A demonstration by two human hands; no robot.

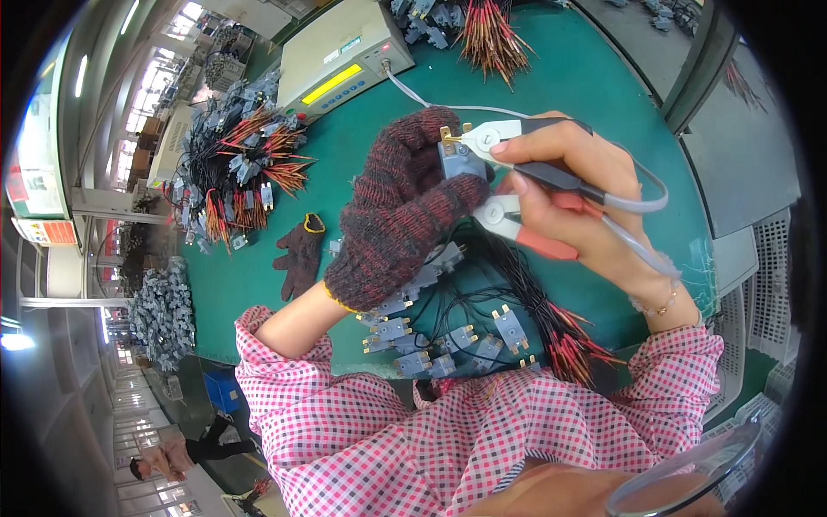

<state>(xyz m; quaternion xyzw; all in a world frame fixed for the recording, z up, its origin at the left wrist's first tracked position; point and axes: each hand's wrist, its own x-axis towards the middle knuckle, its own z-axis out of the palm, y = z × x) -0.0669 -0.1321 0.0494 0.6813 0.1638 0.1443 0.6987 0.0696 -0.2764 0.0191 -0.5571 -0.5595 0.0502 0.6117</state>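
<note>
My left hand, in a dark knitted glove with reddish flecks, is closed around a small grey connector block with brass terminals pointing up. From the right, my bare right hand grips two test clips with white jaws. The black-handled test clip has its tip at a brass terminal of the block. Lower down, the red-handled test clip is next to the gloved fingers; what its jaws touch is hidden. Beneath my hands lies a pile of grey blocks with black leads and red ends.
A bench meter with a lit yellow display stands at the back, its grey cable running to the clips. Wired blocks are heaped at left, near a spare glove. Red-tipped leads lie at the back. Green bench underneath.
</note>
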